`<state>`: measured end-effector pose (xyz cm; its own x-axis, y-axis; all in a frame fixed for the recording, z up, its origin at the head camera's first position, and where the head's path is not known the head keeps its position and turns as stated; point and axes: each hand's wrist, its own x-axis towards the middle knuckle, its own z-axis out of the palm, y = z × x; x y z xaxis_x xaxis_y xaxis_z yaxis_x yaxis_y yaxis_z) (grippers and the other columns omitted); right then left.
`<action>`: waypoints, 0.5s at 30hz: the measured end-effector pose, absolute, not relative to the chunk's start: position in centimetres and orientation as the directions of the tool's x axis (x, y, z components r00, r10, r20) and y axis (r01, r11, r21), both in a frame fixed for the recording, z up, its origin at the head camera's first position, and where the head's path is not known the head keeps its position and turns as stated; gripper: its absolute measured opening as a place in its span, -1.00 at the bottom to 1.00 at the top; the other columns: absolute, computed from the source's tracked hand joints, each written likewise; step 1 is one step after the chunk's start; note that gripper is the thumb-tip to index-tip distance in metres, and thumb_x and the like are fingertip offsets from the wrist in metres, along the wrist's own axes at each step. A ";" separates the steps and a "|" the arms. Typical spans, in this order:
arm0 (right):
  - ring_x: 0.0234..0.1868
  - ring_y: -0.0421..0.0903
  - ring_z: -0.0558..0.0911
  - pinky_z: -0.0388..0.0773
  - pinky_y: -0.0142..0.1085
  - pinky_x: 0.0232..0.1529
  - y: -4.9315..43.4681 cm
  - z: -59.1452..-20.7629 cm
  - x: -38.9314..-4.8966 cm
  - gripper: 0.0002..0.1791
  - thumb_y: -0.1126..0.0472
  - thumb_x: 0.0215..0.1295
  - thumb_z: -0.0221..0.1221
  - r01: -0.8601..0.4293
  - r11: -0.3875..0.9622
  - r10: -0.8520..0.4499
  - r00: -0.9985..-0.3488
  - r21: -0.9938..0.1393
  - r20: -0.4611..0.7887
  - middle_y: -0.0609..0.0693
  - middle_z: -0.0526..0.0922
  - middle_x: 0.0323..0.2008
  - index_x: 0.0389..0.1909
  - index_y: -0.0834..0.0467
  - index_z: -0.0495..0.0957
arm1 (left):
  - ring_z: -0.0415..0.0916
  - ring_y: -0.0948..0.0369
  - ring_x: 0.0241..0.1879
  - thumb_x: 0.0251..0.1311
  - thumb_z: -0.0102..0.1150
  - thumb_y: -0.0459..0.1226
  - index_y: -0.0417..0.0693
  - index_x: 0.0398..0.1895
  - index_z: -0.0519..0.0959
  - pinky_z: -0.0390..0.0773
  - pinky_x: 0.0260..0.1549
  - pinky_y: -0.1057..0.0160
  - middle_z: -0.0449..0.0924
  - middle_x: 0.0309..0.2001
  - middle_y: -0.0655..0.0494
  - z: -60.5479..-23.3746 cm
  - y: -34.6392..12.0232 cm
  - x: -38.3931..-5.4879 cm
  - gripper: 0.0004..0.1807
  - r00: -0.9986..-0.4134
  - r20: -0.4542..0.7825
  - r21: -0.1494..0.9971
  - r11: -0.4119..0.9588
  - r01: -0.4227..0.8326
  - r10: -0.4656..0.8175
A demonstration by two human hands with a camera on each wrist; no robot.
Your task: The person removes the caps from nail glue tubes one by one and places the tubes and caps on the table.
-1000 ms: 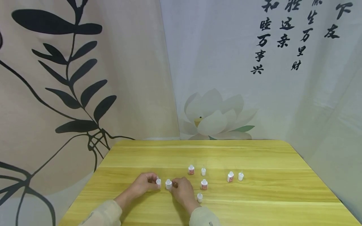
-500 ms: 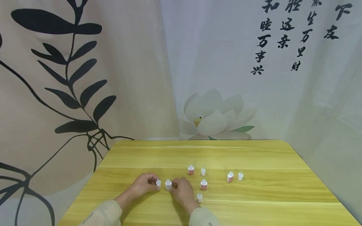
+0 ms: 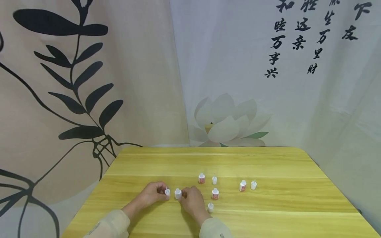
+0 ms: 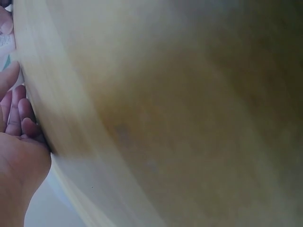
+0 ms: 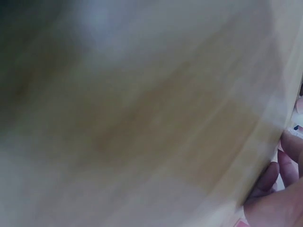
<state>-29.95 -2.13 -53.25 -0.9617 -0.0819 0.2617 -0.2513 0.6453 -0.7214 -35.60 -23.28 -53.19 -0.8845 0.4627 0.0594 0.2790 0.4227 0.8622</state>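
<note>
Left of the table's centre, my left hand (image 3: pixel 152 192) pinches a small white cap-like piece (image 3: pixel 167 193) between thumb and fingers. Just right of it stands a small white bottle (image 3: pixel 178 194), which my right hand (image 3: pixel 192 201) pinches from its right side. A narrow gap separates the piece and the bottle. In the left wrist view, the left hand (image 4: pixel 16 137) shows at the left edge, with part of a white printed label (image 4: pixel 5 41) near the fingertips. The right hand (image 5: pixel 279 189) shows at the right edge of the right wrist view.
Red-labelled white bottles stand on the wooden table (image 3: pixel 282 205): one at the back (image 3: pixel 201 178), one near the right hand (image 3: pixel 215 193), one farther right (image 3: pixel 242 185). Near them are white cap-like pieces at the back (image 3: pixel 214 180), right (image 3: pixel 253 185) and front (image 3: pixel 210 207).
</note>
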 end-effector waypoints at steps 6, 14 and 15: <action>-0.30 0.00 0.57 0.55 -0.03 -0.16 -2.3 -53.2 -30.1 -0.85 0.25 0.13 0.38 -0.209 0.650 -0.056 -0.972 -0.731 0.228 0.03 0.60 -0.38 -0.30 0.23 0.70 | 0.47 0.17 -0.26 0.00 0.45 -0.43 -0.29 0.01 0.57 0.53 -0.27 0.35 0.55 -0.29 0.04 -53.1 -23.2 -35.6 -0.55 -0.877 0.086 0.858 0.411 0.306 0.473; -0.25 0.10 0.57 0.52 0.06 -0.08 -2.4 -53.2 -30.0 -0.74 0.26 0.06 0.39 -0.226 0.659 -0.065 -0.967 -0.718 0.246 0.11 0.59 -0.34 -0.23 0.29 0.68 | 0.46 0.14 -0.22 -0.01 0.45 -0.45 -0.36 0.12 0.50 0.52 -0.22 0.36 0.53 -0.26 0.03 -52.8 -23.4 -35.5 -0.43 -0.873 0.086 0.859 0.409 0.309 0.479; -0.24 0.12 0.57 0.52 0.07 -0.07 -2.4 -53.2 -30.0 -0.71 0.26 0.03 0.40 -0.224 0.658 -0.065 -0.968 -0.719 0.243 0.13 0.59 -0.33 -0.21 0.31 0.67 | 0.46 0.12 -0.21 -0.02 0.45 -0.46 -0.37 0.13 0.50 0.52 -0.21 0.36 0.53 -0.26 0.02 -52.8 -23.4 -35.5 -0.42 -0.871 0.089 0.857 0.408 0.314 0.483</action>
